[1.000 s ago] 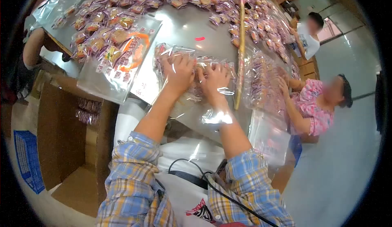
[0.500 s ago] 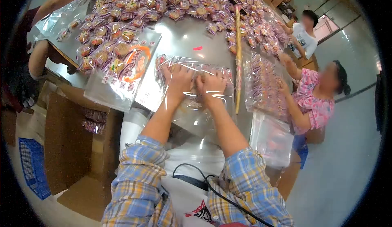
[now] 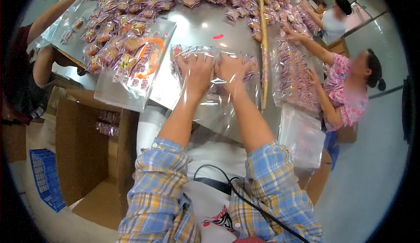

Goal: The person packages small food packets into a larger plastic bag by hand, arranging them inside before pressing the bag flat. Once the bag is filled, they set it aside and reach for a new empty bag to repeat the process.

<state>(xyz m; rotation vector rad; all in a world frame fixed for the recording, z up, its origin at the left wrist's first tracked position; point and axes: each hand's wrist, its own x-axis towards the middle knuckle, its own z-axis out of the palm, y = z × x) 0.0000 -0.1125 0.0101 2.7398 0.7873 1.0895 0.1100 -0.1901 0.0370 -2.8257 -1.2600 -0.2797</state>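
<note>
My left hand (image 3: pixel 197 71) and my right hand (image 3: pixel 232 71) lie side by side within a large clear plastic bag (image 3: pixel 211 112), whose film glints across my wrists. Their fingers are bent over a row of small wrapped snack packets (image 3: pixel 251 66) at the bag's far end. My palms and the undersides of my fingers hide most of that row. To the left lies a printed clear bag (image 3: pixel 127 85) with orange and red lettering, loose packets on its upper part. A wooden stick (image 3: pixel 264 55) lies just right of my right hand.
Loose packets (image 3: pixel 192 0) heap across the metal table's far side. A filled bag (image 3: pixel 293 76) lies by a co-worker in a pink top (image 3: pixel 345 90), above a stack of clear bags (image 3: pixel 302 138). An open carton (image 3: pixel 83 146) and blue crate (image 3: pixel 46 179) stand lower left.
My hands, still in the bag, have pushed slightly farther over the packets, with the right one nearer the left. The whole view has shifted a little. The pink-clad co-worker's far hand has moved up and left.
</note>
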